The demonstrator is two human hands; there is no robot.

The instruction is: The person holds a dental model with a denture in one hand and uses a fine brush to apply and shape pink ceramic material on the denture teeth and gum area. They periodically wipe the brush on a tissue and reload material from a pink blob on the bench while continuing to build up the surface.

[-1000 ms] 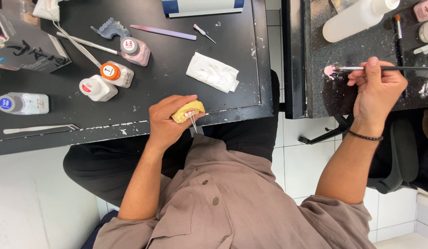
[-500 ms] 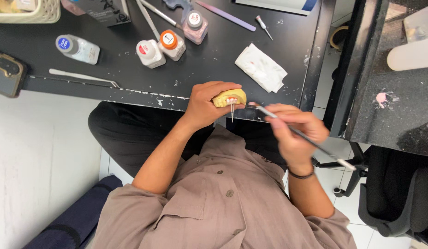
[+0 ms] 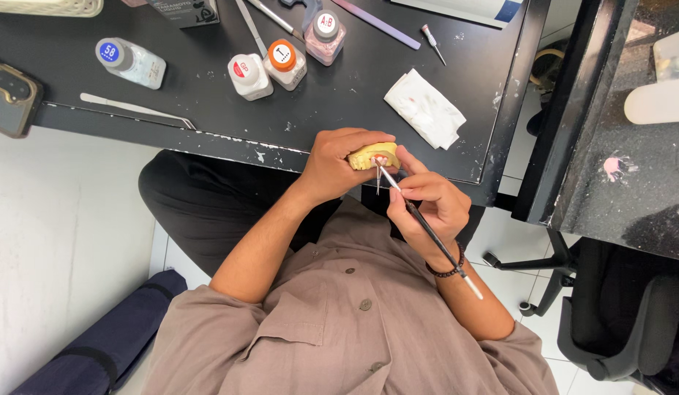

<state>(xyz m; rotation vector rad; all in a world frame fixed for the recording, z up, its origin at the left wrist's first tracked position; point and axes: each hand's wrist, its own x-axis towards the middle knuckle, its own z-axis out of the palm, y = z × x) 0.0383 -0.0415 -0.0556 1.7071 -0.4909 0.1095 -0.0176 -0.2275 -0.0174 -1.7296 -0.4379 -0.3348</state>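
the person sits at the near edge of a black table (image 3: 354, 102) and works just off that edge, over the lap. the left hand (image 3: 338, 162) is clamped around a small yellow dental model (image 3: 369, 156), fingers curled over its top and thumb underneath, holding it right beside the table's chipped near edge. the right hand (image 3: 427, 205) is pinched shut on a thin brush (image 3: 420, 216), held like a pen; the brush tip touches a pinkish spot on the model, and its long dark handle runs back past the wrist, ending in a white tip. the two hands sit close together, almost touching at the model. a dark bead bracelet (image 3: 448, 269) circles the right wrist.

on the table, a crumpled white tissue (image 3: 425, 110) lies near the right edge, a little beyond the hands. towards the far edge stand three small bottles close together: one with a white cap (image 3: 249, 75), one with an orange cap (image 3: 284, 64) and a pinkish one with a grey cap (image 3: 324, 34). further left a blue-capped bottle (image 3: 129, 61) lies on its side, with metal tweezers (image 3: 134, 110) lying near the table's near edge and a phone (image 3: 10, 95) at the left edge. a second dark table (image 3: 632, 197) stands to the right, bearing a pink smear (image 3: 614, 167).
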